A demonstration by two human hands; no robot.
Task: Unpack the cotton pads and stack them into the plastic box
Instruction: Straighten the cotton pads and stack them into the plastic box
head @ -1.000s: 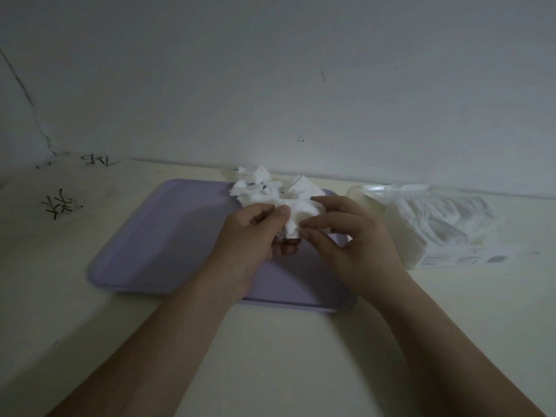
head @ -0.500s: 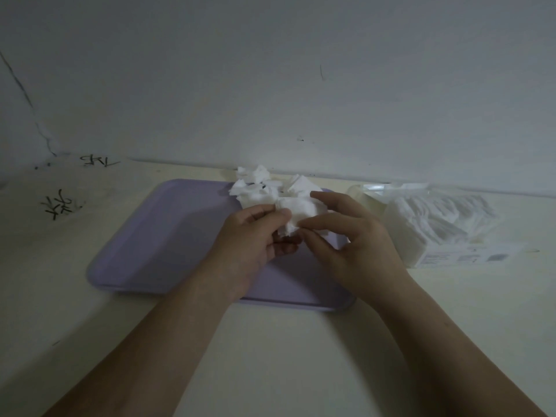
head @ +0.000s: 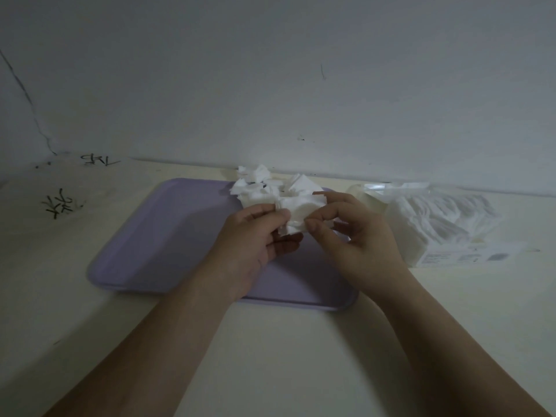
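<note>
A person's 2 bare forearms reach in from the bottom edge over a pale table (head: 270, 356) toward a lilac tray (head: 168, 236), all in dim light. Above the tray's far right part, the left hand (head: 252, 239) and right hand (head: 355, 239) meet around a small bunch of cotton pads (head: 296, 210). The left hand's thumb and curled fingers pinch the bunch from the left. The right hand's thumb and forefinger nip its right edge, with the other fingers loosely curled. Held clear of the tray between both hands, the pads are probably being squared up or peeled apart so they will stack neatly. At the tray's far edge, just behind the hands, lies a loose heap of pads (head: 255, 185), crumpled and unstacked. Just right of the tray sits an opened packet (head: 442, 224) with more white pads inside, likely kept close for easy reach. Between the tray's far right corner and the packet a pale translucent shape (head: 365, 197) shows. It may be the plastic box, but the right hand covers part of it and the gloom blurs it, so I cannot tell. How many pads are in the bunch is also unclear. Dark scribbles (head: 60, 204) mark the table left of the tray.
</note>
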